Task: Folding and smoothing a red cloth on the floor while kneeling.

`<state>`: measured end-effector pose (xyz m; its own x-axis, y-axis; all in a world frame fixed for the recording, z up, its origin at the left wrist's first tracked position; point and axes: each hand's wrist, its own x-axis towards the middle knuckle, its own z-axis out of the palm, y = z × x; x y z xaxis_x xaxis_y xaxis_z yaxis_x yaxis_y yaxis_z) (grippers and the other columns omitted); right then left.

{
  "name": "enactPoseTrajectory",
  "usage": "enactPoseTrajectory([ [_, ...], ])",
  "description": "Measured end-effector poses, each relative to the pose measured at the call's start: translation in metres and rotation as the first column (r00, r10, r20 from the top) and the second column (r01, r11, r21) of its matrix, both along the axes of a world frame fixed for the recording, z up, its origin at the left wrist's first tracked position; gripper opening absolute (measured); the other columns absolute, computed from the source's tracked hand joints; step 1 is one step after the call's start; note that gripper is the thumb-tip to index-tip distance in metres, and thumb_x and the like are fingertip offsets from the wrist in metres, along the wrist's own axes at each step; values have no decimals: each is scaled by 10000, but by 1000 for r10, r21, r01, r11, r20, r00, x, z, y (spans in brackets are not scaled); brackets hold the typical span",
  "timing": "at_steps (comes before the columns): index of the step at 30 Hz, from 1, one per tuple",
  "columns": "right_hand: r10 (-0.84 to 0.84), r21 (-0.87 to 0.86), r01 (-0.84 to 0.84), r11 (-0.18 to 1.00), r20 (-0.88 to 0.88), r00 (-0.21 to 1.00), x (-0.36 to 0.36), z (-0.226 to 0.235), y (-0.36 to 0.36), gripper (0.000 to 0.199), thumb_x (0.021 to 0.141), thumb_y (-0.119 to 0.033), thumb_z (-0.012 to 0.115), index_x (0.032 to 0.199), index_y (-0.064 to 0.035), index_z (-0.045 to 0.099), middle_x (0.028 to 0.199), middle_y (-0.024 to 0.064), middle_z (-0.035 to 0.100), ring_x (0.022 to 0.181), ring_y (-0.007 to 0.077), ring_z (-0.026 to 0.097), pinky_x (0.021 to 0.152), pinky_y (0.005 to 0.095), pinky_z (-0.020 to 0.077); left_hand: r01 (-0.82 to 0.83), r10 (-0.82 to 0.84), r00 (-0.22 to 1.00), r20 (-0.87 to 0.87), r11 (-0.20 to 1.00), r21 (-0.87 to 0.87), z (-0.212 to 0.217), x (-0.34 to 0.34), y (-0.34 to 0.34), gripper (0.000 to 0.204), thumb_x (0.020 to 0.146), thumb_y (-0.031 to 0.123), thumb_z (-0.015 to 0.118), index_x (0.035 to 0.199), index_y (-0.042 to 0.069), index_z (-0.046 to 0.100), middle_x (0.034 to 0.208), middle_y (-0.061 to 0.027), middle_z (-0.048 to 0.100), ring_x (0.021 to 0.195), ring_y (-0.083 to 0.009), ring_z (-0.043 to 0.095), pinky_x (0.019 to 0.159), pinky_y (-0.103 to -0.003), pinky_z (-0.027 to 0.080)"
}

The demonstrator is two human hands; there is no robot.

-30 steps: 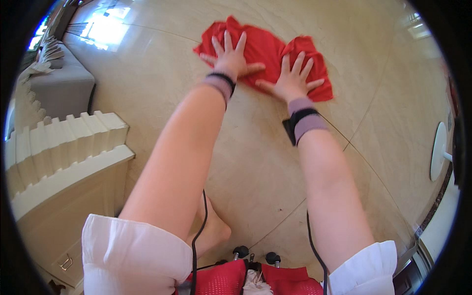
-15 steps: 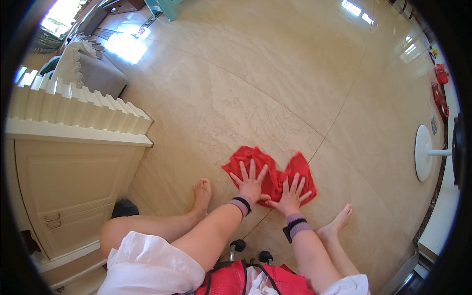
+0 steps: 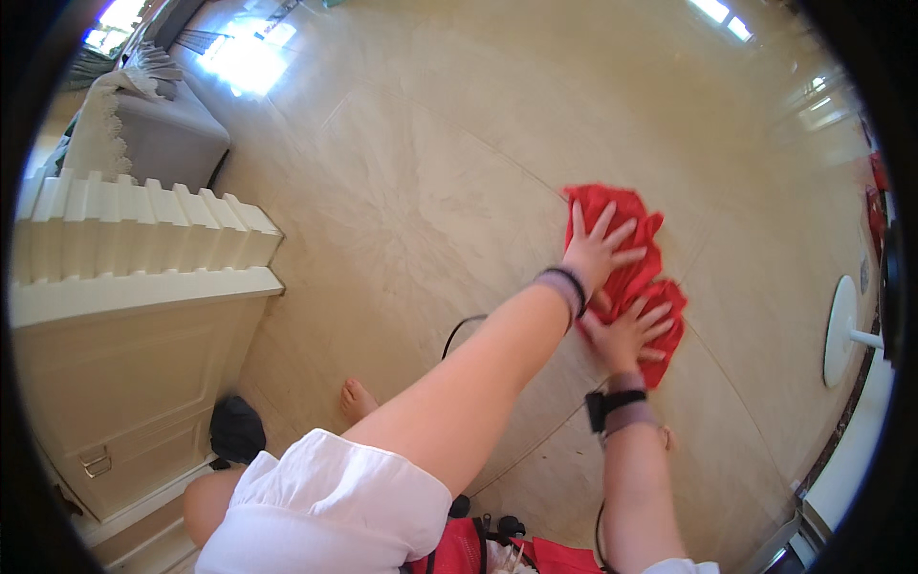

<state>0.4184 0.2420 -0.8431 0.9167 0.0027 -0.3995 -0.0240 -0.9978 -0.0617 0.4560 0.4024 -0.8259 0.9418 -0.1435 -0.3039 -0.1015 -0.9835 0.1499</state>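
Note:
A crumpled red cloth (image 3: 643,222) lies spread on the glossy beige tile floor (image 3: 402,172), right of the middle of the view. Pressed on its far part is my left hand (image 3: 595,251), palm down with the fingers spread. My right hand (image 3: 623,339) rests on the nearer part, also flat with its fingers apart. Both arms stretch forward, and each wrist has a mauve cuff with a black strap. The palms hide some of the cloth beneath them.
On the left stands a cream cabinet (image 3: 143,373) with a ridged upper edge, a dark object (image 3: 237,430) at its foot. A grey sofa seat (image 3: 172,134) is beyond it. At the right edge stands a white round base (image 3: 840,332). My bare foot (image 3: 358,399) is on the floor.
Both hands have pushed the red cloth away from me and to the right across the floor. The view has shifted slightly, and my left arm reaches farther out.

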Motion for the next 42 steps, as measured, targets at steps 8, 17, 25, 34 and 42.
enactPoseTrajectory([
  [8,275,-42,-273,961,57,960,127,3,176,1329,674,-856,731,1670,-201,143,1735,230,-22,1580,495,-60,1092,865,71,-466,466,883,54,885,-16,-9,50,191,1225,659,830,747,1659,419,171,1764,-60,61,1598,-446,-19,1110,-870,59],
  [17,658,79,-664,743,91,747,-7,12,289,1224,707,-825,712,1663,-222,242,1753,149,8,1599,422,-65,1093,874,45,-837,841,538,-61,541,81,-5,-123,292,1291,682,833,747,1672,379,53,1760,-110,-52,1584,-467,-114,1108,-861,57],
  [25,773,248,-766,593,89,628,-139,3,136,1144,638,-716,830,1593,-242,415,1752,122,35,1604,400,-29,1120,846,19,-870,876,404,-265,457,185,7,-257,137,1383,643,796,793,1675,347,-9,1743,-161,-123,1549,-536,-165,1079,-888,74],
  [34,544,90,-539,837,-228,807,-202,33,-61,1196,636,-693,850,1588,-116,413,1751,170,-66,1601,395,-124,1129,810,-47,-531,504,780,-372,847,35,10,-302,-64,1370,639,710,841,1671,403,-6,1743,-177,-116,1544,-564,-144,1050,-907,33],
  [42,174,-137,-200,970,-177,969,-181,8,-33,1383,616,-759,834,1651,-87,211,1723,235,-127,1565,508,-148,1106,847,61,-154,156,988,5,983,-103,-4,-231,-24,1285,523,697,872,1630,442,272,1753,-28,113,1592,-448,10,1111,-872,95],
])
